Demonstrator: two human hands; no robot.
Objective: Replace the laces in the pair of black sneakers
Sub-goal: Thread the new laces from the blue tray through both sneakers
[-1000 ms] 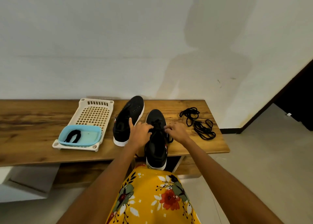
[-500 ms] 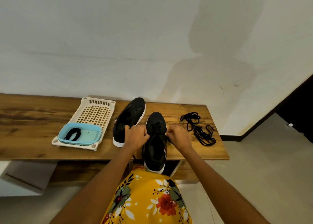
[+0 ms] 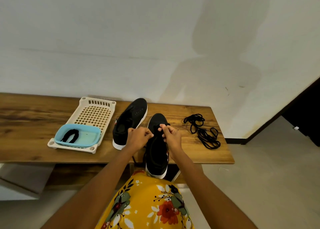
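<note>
Bench (image 3: 199, 152): wooden, against a white wall
Near shoe (image 3: 158, 147): heel overhangs bench edge
Left hand (image 3: 138, 138) — curled, grip unclear
Right hand (image 3: 170, 135) — pinches lace (image 3: 156, 127)

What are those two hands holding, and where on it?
Both hands work the lace of the nearer sneaker: the right hand pinches it above the eyelets; the left hand's own hold is unclear.

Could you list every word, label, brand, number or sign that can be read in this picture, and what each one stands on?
None can be read.
Near sneaker: a small red and white mark on its side, too blurred to read.
Far sneaker: a small red and white tag at its edge, too small to read.
White basket, blue tray, table: no text visible.
</note>
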